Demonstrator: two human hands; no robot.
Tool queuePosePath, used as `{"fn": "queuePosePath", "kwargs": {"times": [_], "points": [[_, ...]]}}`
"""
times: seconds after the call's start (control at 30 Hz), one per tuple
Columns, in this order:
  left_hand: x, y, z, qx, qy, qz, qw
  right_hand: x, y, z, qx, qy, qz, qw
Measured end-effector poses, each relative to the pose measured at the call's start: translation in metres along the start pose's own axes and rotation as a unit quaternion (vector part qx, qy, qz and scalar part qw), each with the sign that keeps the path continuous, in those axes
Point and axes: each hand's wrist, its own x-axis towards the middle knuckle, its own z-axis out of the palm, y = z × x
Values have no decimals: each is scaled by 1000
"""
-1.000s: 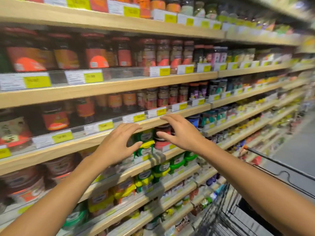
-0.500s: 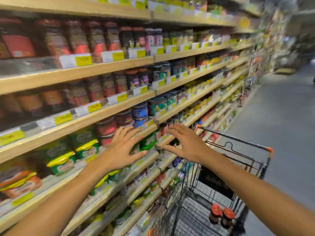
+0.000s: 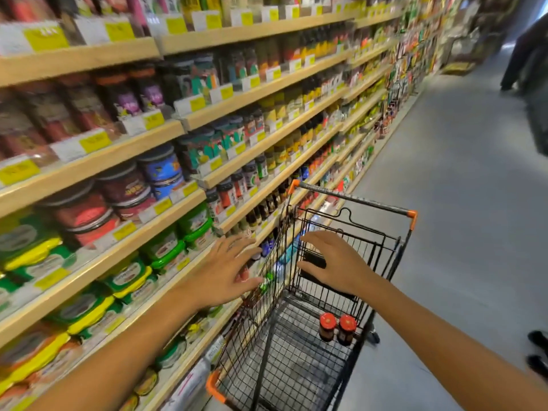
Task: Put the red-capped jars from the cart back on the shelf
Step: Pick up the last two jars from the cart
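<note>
Both the left hand point(image 3: 222, 274) and right hand point(image 3: 338, 265) hover empty, fingers spread, above the cart point(image 3: 296, 366) holding two red-capped jars point(image 3: 336, 327).

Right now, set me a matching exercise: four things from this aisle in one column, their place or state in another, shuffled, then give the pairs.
Column one:
1. red-capped jars
2. left hand
3. right hand
4. cart handle

Column two:
A. open, over the cart basket, holding nothing
B. standing side by side on the cart floor
C. dark bar with orange ends, at the cart's far end
D. open, fingers spread, near the shelf edge beside the cart

Pairs: 1-B, 2-D, 3-A, 4-C
</note>
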Motion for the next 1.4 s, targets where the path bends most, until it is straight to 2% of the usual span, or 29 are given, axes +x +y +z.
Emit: {"fn": "queuePosePath", "kwargs": {"times": [0.2,0.47,0.6,0.73,0.83,1.0,1.27,1.4], "points": [[36,15,50,-65,-70,14,995,-23,44,24,25,-11,72,997],[84,8,111,-184,-120,54,974,-43,66,59,56,-31,192,979],[111,-1,148,-201,-139,83,966,-52,76,88,68,-30,241,968],[129,-5,189,-243,-167,70,953,-60,87,116,83,-25,296,951],[144,-10,223,-249,-202,59,945,-60,95,134,107,-33,321,940],[171,-13,275,-245,-214,53,944,-44,131,171,168,-49,367,914],[212,-7,379,-275,-287,-8,918,-41,182,237,239,-17,426,872],[223,-7,435,-279,-321,-23,905,-43,198,264,264,-25,436,860]]}}
